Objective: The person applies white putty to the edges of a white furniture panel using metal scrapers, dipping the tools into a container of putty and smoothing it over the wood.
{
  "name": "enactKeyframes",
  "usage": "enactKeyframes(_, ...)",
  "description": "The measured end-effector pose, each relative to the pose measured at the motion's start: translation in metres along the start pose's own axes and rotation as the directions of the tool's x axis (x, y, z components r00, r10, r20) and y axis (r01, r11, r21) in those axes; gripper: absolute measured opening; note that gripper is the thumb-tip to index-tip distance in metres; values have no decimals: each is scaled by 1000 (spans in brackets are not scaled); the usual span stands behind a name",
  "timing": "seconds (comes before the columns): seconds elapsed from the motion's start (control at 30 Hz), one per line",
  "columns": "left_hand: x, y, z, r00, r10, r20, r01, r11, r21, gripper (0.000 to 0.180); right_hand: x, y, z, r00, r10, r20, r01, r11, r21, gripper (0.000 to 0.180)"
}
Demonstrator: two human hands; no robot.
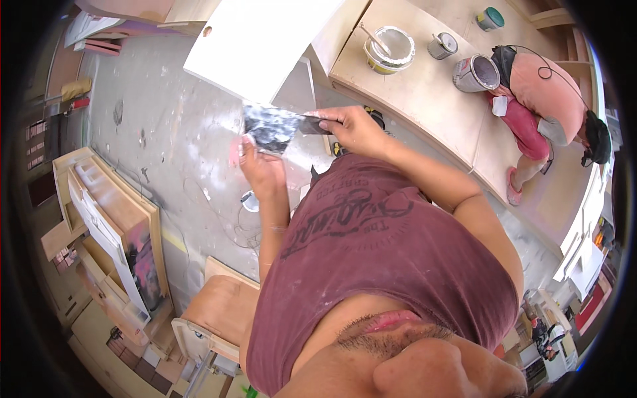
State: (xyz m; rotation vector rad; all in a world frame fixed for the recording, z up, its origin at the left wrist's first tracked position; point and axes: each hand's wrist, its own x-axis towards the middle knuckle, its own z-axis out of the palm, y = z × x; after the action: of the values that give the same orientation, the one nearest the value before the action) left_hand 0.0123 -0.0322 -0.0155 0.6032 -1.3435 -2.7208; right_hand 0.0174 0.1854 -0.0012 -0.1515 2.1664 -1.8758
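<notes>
I see the right hand (352, 131) pinching the dark handle of the scraper (271, 130), its blade smeared white, near the corner of the white board (259, 43). The left hand (265, 174) is at the blade's lower edge; I cannot tell whether its fingers pinch it. Right of that, the tabletop (424, 99) carries 1 tub (387, 66) and 2 grey cans (467, 76), beside 1 bent-over co-worker (544, 93).
</notes>
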Motion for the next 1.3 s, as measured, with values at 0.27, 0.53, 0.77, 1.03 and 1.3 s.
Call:
enactKeyframes(0.27,15,34,-21,1000,8,14,-5,977,-211,21,122,52,-147,565,-135,-814,-84,972,-219,31)
enactKeyframes(0.53,-8,19,-22,998,-5,-56,1,997,-77,28,159,66,-137,497,-263,-827,88,963,-253,29)
enactKeyframes(0.77,-9,7,-40,990,52,-132,-50,999,19,27,116,49,-59,655,-178,-735,-41,962,-269,29)
enactKeyframes(1.03,-13,-8,-6,995,67,-67,-68,998,-3,20,72,33,19,808,-145,-571,33,979,-201,32)
enactKeyframes(1.3,-14,-14,-14,994,11,-108,-17,998,-56,23,33,4,22,987,-19,-157,24,999,29,32)
